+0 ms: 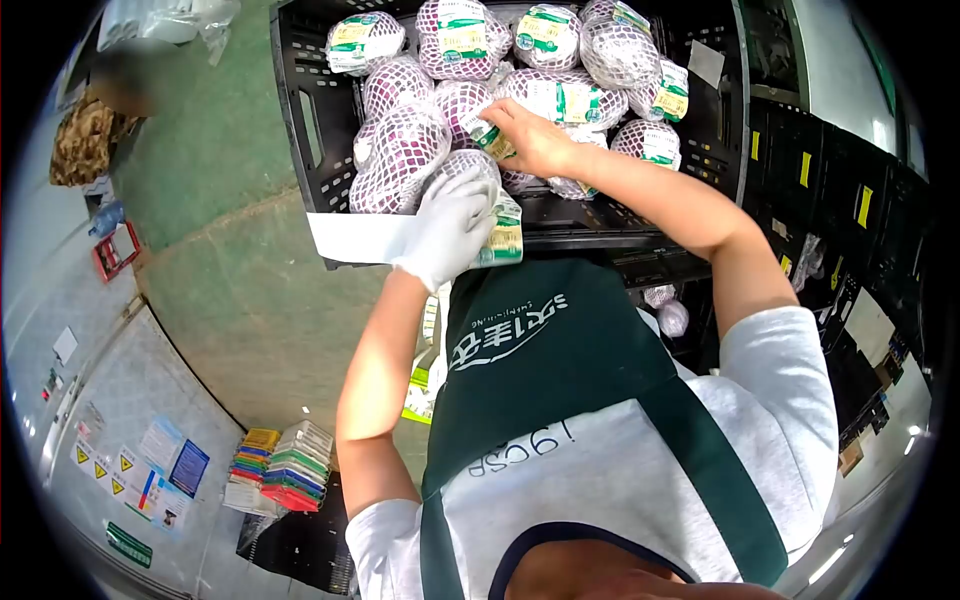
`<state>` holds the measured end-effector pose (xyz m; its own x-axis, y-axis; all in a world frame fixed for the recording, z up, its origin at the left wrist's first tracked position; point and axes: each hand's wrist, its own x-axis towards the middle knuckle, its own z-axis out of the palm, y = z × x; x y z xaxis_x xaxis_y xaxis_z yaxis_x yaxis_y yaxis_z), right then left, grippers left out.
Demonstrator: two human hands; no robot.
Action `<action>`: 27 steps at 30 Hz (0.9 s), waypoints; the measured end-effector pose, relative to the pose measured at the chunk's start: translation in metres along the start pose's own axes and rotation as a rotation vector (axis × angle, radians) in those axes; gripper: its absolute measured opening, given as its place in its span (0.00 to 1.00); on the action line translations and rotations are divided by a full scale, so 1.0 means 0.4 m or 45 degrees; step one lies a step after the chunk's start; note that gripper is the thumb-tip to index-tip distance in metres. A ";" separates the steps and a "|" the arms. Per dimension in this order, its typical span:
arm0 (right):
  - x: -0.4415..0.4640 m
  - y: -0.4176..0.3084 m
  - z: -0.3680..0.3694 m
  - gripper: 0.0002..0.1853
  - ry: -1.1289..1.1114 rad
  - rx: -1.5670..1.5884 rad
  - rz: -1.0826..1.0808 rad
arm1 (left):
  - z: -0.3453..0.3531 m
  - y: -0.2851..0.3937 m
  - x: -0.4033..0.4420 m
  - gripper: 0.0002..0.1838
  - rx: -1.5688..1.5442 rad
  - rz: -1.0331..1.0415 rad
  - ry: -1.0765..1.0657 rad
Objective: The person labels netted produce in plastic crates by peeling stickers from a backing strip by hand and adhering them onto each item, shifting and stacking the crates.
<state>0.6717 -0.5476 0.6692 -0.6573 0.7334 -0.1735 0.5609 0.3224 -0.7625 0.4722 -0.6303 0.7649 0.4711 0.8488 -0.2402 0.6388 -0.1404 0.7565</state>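
Note:
Several white-netted packs of round purple produce, which look like onions, lie in a black plastic crate [290, 130]. My left hand [452, 228], in a white glove, curls over a netted pack [468, 163] at the crate's near edge. A green-and-white label [506, 236] hangs beside that glove. My right hand [530, 138] is bare and reaches in from the right. Its thumb and fingers close on the green-and-white label [488, 136] of a pack in the middle. Beside my left hand lies a long netted pack [400, 165]. My palms hide parts of both gripped packs.
A white card [355, 238] is on the crate's near left corner. Stacked black crates [810, 190] with yellow tags stand at the right. Colourful stacked trays [295, 465] are at lower left, near a door with notices. Another person [120, 90], blurred, is at upper left.

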 end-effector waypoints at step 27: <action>-0.121 -0.544 -0.048 0.08 -0.080 0.522 -0.197 | -0.091 0.060 -0.291 0.22 -0.588 -0.096 0.952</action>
<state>0.5911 -0.6418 0.8555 -0.7542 0.6533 -0.0660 0.2160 0.1518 -0.9645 0.4105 -0.7140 0.8331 -0.1871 0.9816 0.0390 0.2659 0.0124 0.9639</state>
